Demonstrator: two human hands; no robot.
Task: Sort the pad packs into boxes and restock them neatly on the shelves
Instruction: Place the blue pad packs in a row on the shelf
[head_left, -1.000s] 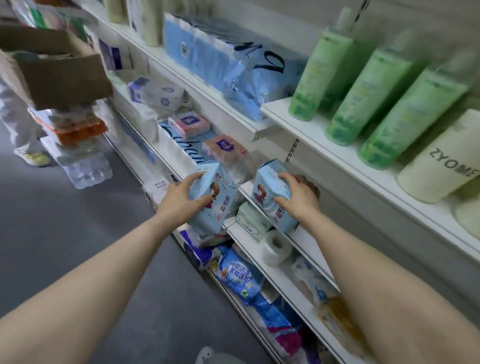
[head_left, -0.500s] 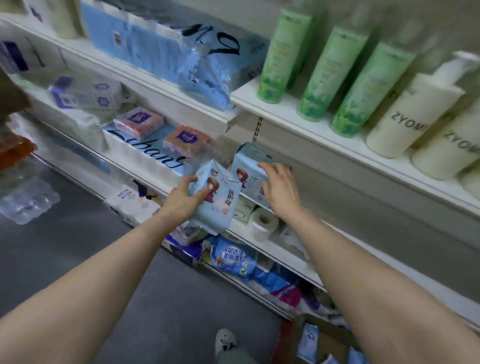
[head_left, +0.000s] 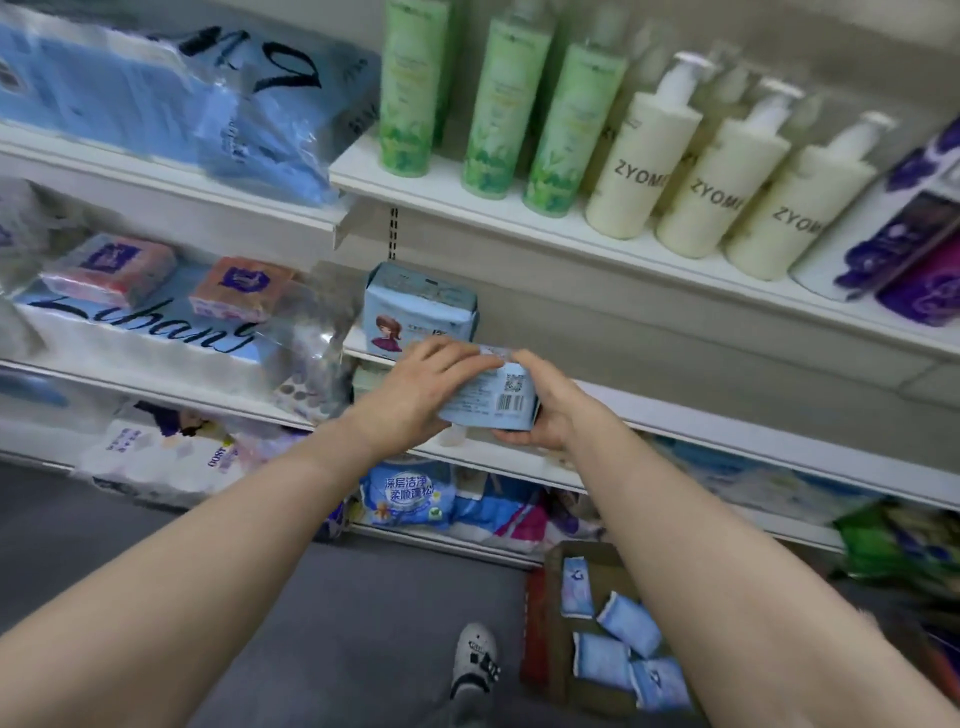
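My left hand (head_left: 415, 387) and right hand (head_left: 545, 402) both grasp one light-blue pad pack (head_left: 491, 397), barcode side up, held just in front of the middle shelf (head_left: 727, 415). I see a second pad pack (head_left: 415, 309) standing upright on that shelf, just behind my fingers. Below on the floor, a cardboard box (head_left: 556, 623) holds several more blue packs (head_left: 623, 654). Green bottles (head_left: 493, 104) and cream pump bottles (head_left: 717, 171) line the shelf above.

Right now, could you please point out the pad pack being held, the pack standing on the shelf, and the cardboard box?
held pad pack (head_left: 493, 397), head view, barcode face.
shelved pad pack (head_left: 415, 306), head view, front face.
cardboard box (head_left: 550, 613), head view, left wall.
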